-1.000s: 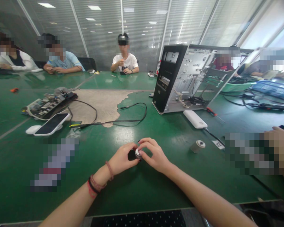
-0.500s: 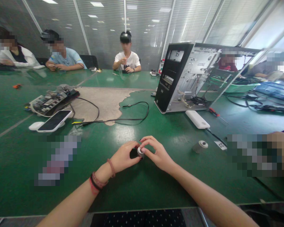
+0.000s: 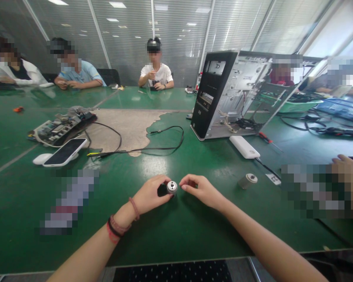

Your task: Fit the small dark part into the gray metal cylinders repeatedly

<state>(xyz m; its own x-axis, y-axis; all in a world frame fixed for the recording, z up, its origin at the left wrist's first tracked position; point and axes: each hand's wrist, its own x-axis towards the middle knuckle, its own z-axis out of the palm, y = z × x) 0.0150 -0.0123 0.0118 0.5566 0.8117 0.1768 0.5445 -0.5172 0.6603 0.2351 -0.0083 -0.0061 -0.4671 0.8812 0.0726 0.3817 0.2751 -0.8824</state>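
Note:
My left hand holds a small metal cylinder upright on the green table, thumb and fingers around its side. The cylinder looks like a small motor, with a pale round top that has dark openings in it. Just right of it, apart from it, is my right hand, with thumb and index fingertips pinched together. Whether anything tiny is between those fingertips cannot be made out. A similar metal cylinder stands farther right on the table.
Beyond my right hand stand an open computer case, a white power bank and a screwdriver. At left lie a phone, a circuit board assembly and a black cable. Another person's hand is at far right.
My right hand has lifted off the top of the metal cylinder and moved a little to the right, uncovering it. My left hand keeps its hold.

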